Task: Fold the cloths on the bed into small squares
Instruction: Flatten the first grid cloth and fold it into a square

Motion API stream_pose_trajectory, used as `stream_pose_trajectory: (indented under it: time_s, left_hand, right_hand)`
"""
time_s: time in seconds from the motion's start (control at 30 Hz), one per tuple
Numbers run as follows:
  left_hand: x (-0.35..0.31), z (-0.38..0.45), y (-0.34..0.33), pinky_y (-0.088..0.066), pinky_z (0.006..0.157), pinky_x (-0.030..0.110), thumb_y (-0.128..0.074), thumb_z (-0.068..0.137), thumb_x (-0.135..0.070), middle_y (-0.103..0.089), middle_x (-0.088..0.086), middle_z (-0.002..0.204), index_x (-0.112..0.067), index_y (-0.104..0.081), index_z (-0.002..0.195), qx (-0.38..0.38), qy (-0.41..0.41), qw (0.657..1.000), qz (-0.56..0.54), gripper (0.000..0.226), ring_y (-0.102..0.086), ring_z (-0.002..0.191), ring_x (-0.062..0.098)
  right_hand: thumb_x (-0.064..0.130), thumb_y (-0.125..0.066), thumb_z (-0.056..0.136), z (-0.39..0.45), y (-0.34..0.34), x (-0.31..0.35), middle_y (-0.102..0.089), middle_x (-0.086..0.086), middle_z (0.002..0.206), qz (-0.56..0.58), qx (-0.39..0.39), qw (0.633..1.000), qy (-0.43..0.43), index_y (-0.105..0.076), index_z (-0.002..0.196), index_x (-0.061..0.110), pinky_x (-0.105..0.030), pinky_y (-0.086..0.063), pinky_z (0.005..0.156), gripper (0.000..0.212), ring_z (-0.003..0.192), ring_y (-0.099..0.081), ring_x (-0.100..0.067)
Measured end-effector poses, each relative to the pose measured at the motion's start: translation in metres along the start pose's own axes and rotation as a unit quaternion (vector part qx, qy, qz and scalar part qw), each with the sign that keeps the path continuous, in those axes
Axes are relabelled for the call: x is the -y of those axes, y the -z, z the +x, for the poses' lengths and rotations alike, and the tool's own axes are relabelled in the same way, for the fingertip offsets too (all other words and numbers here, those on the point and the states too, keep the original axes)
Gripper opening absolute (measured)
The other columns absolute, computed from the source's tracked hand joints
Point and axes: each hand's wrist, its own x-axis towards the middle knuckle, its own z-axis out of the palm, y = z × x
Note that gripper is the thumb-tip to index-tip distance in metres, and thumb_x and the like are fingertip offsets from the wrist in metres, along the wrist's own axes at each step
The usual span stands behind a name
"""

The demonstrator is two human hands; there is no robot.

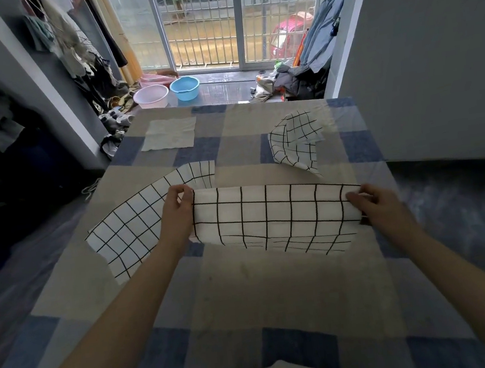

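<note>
A white cloth with a black grid (pixel 269 214) is lifted above the bed in the middle of the head view. My left hand (pixel 176 209) pinches its upper edge at the left. At the right end my right hand (pixel 376 203) pinches the same edge. The cloth's lower part sags toward the bed. A long strip of grid cloth (pixel 137 223) stretches from behind my left hand down to the left and lies on the bed. Another grid cloth (pixel 297 141) lies crumpled at the far right. A plain pale cloth (pixel 170 133), folded into a square, lies flat at the far left.
The bed (pixel 277 285) has a blue, grey and beige checked cover. Beyond its far edge stand a pink basin (pixel 151 96) and a blue basin (pixel 185 87) on the floor by a barred window. Clothes hang at the left and lie piled at the right.
</note>
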Motion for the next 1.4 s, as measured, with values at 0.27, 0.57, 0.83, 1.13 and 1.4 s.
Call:
stream_pose_trajectory:
  time_s: [0.27,0.57,0.83,1.13,1.4]
  left_hand:
    - [0.028,0.003,0.012,-0.051,0.078,0.035,-0.05,0.1,-0.021,-0.064,0.006,0.099,-0.015,-0.062,0.103,0.121,0.084,0.98,0.133,0.013,-0.059,0.085,0.019]
    - [0.084,-0.002,0.011,-0.053,0.079,0.038,-0.051,0.098,-0.018,-0.067,0.014,0.086,-0.006,-0.067,0.093,0.222,0.298,0.913,0.167,0.021,-0.061,0.079,0.026]
    - [0.099,0.017,-0.008,-0.054,0.086,0.037,-0.067,0.09,-0.02,-0.065,0.003,0.105,-0.017,-0.056,0.121,0.19,0.187,0.946,0.185,0.032,-0.061,0.098,0.02]
    - [0.114,0.02,-0.057,-0.033,0.108,0.035,-0.058,0.092,-0.025,-0.041,0.012,0.141,-0.01,-0.045,0.133,0.046,-0.077,0.942,0.323,0.046,-0.039,0.131,0.028]
    - [0.178,-0.068,-0.092,0.007,0.12,0.045,-0.026,0.1,-0.051,0.006,-0.001,0.163,-0.028,-0.002,0.155,0.347,-0.281,0.718,0.533,0.065,0.015,0.148,0.015]
  right_hand:
    - [0.017,-0.055,0.096,0.0,-0.002,-0.026,-0.066,-0.017,0.089,0.049,-0.003,0.994,-0.095,-0.063,0.086,0.01,-0.039,-0.049,0.077,0.015,0.083,-0.06,-0.027]
    - [0.017,-0.058,0.094,0.005,-0.003,-0.066,-0.066,-0.023,0.105,0.036,0.101,0.947,-0.302,-0.063,0.109,-0.003,-0.039,-0.047,0.078,0.026,0.09,-0.061,-0.03]
    - [0.014,-0.065,0.09,0.028,-0.021,-0.083,-0.065,-0.011,0.093,-0.03,0.086,0.953,-0.288,-0.065,0.098,0.005,-0.031,-0.052,0.068,0.012,0.079,-0.062,-0.021]
    - [0.014,-0.057,0.086,0.047,-0.063,-0.093,-0.053,-0.01,0.12,-0.187,-0.131,0.963,-0.146,-0.049,0.124,0.009,-0.042,-0.047,0.091,0.039,0.107,-0.051,-0.026]
    - [0.034,-0.049,0.094,-0.021,-0.13,-0.127,-0.027,-0.003,0.155,-0.435,0.144,0.868,0.19,-0.029,0.146,0.02,-0.038,-0.026,0.115,0.058,0.142,-0.025,-0.017]
